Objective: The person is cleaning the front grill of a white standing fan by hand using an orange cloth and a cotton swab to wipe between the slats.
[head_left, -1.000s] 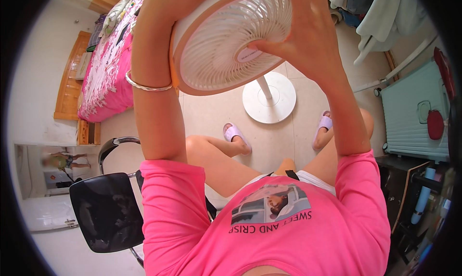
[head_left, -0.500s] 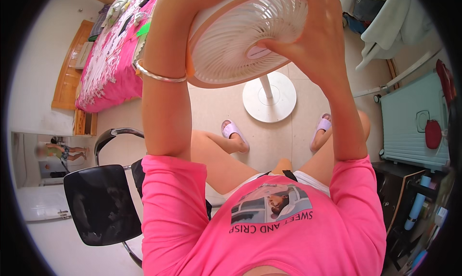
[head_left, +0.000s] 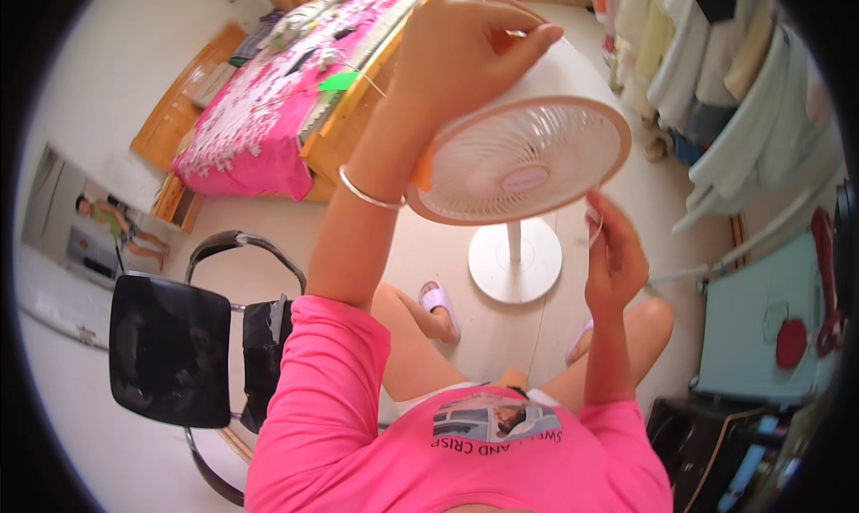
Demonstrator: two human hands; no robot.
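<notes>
A white fan [head_left: 479,191] with a beige-rimmed round grille stands in front of me, its head tilted up on a slim stem and round white base [head_left: 514,285]. My left hand [head_left: 474,52] is above the fan's housing with curled fingers and the thumb pointing right; what lies inside it is hidden. Beside the lower right rim, my right hand [head_left: 617,258] pinches a thin white strip [head_left: 596,225] whose kind I cannot make out. An orange piece [head_left: 420,169] shows at the fan's left edge, partly behind my left wrist.
A black chair [head_left: 170,352] stands at my left. Beyond it is a bed with a pink cover [head_left: 250,155]. Clothes [head_left: 698,75] hang at the far right, above a pale green suitcase [head_left: 747,334]. A person in a green top [head_left: 112,218] appears at the far left.
My right hand has left the fan's grille and come down beside the rim, now with a thin white strip. My left hand is over the top of the fan. The view has shifted.
</notes>
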